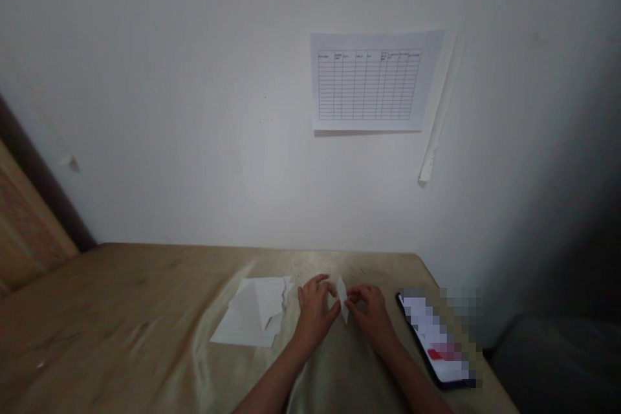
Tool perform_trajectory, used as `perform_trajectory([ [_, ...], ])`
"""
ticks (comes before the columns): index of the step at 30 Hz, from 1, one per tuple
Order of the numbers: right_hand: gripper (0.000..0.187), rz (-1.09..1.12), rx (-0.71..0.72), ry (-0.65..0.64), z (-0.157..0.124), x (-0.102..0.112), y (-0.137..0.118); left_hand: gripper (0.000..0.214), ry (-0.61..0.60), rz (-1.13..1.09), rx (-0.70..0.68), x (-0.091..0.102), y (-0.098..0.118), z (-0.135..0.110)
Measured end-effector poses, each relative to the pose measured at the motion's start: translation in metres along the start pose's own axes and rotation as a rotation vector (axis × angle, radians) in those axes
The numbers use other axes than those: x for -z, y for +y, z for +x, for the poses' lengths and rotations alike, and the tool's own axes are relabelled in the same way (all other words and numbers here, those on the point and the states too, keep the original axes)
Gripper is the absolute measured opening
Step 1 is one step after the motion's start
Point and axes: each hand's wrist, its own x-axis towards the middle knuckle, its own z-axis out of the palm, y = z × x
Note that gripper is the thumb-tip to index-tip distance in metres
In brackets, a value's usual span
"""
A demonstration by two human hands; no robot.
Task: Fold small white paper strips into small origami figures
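Between my hands is a small folded piece of white paper (342,297), narrow and pointed at its top and bottom. My left hand (316,304) pinches its left side with thumb and forefinger, the other fingers curled loosely above. On the other side, my right hand (369,310) grips the right edge with closed fingertips. Both hands are low over the cloth-covered table. To the left of my left hand lie several loose white sheets (247,326), overlapping, some with torn edges and one folded to a point.
A phone (427,339) with a lit, partly blurred screen lies at the table's right side. Brownish, wrinkled cloth (136,310) covers the table, which meets a white wall (194,110). A printed grid sheet (369,87) hangs there. Something dark (557,362) stands at the lower right.
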Motion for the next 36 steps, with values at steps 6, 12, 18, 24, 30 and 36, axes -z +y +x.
perform_trajectory([
  [6,0.017,-0.037,0.001,0.006,-0.0006,0.0021,-0.0029,0.013,-0.025,-0.041,0.017,-0.0002,-0.0018,0.0023],
  [12,0.02,-0.037,0.009,0.001,-0.0022,0.0005,-0.0022,0.011,-0.026,-0.052,0.025,-0.0015,-0.0043,0.004],
  [18,0.012,-0.045,-0.002,-0.002,-0.0026,-0.0016,-0.0008,0.011,-0.01,-0.055,0.027,-0.0005,-0.0015,0.0044],
  [24,0.006,-0.033,-0.017,0.015,-0.0022,-0.0008,-0.0009,0.01,0.001,-0.065,0.036,-0.0011,-0.0018,0.0048],
  [30,0.005,-0.001,-0.047,0.043,-0.0007,-0.0016,0.0011,0.009,0.017,-0.078,0.013,-0.0007,-0.002,0.0051],
  [36,0.008,0.059,-0.073,0.038,0.0017,-0.0028,0.0044,0.01,0.025,-0.076,0.003,0.0002,-0.0018,0.0046],
])
